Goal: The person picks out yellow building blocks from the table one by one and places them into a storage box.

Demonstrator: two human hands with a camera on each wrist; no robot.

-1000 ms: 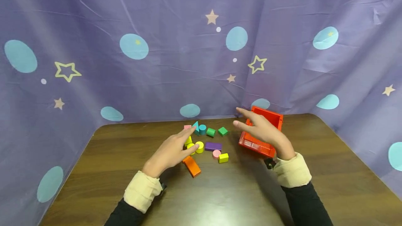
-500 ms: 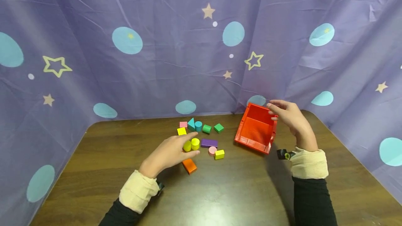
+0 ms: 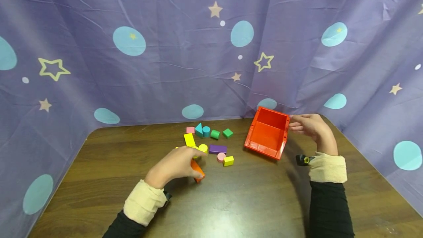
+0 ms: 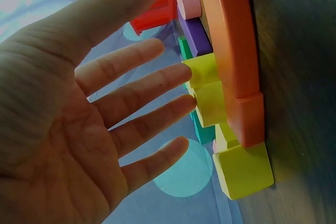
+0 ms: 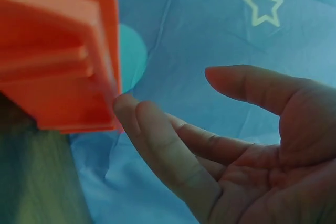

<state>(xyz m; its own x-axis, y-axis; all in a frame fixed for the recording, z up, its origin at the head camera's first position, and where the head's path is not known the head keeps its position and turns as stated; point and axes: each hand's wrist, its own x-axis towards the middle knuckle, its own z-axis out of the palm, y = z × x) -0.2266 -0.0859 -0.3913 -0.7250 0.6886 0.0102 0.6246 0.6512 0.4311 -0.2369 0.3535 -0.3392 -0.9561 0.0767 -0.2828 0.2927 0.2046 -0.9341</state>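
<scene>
My left hand (image 3: 175, 164) is low over the left end of the block group, thumb beside an orange block (image 3: 198, 172). In the left wrist view its fingers are extended and spread, with the long orange block (image 4: 236, 40) and a shorter orange piece (image 4: 245, 119) beyond them. Yellow cylinders (image 3: 203, 148) and a yellow block (image 3: 190, 140) lie just past the fingers. At the right, my right hand (image 3: 313, 127) is beside a red open-topped bin (image 3: 267, 135). Its fingertips are right at the bin's side wall, the thumb held apart from the loosely bent fingers.
Farther back on the wooden table (image 3: 251, 205) are a blue triangular block (image 3: 199, 130), a blue cylinder (image 3: 206, 132) and green blocks (image 3: 227, 133). A purple block (image 3: 218, 149), pink disc (image 3: 221, 157) and small yellow block (image 3: 228, 161) lie mid-table. A patterned curtain (image 3: 158, 83) hangs behind.
My right hand has swung from over the bin to its right side and come down beside the wall. My left hand has lowered toward the orange block. The head view has shifted slightly.
</scene>
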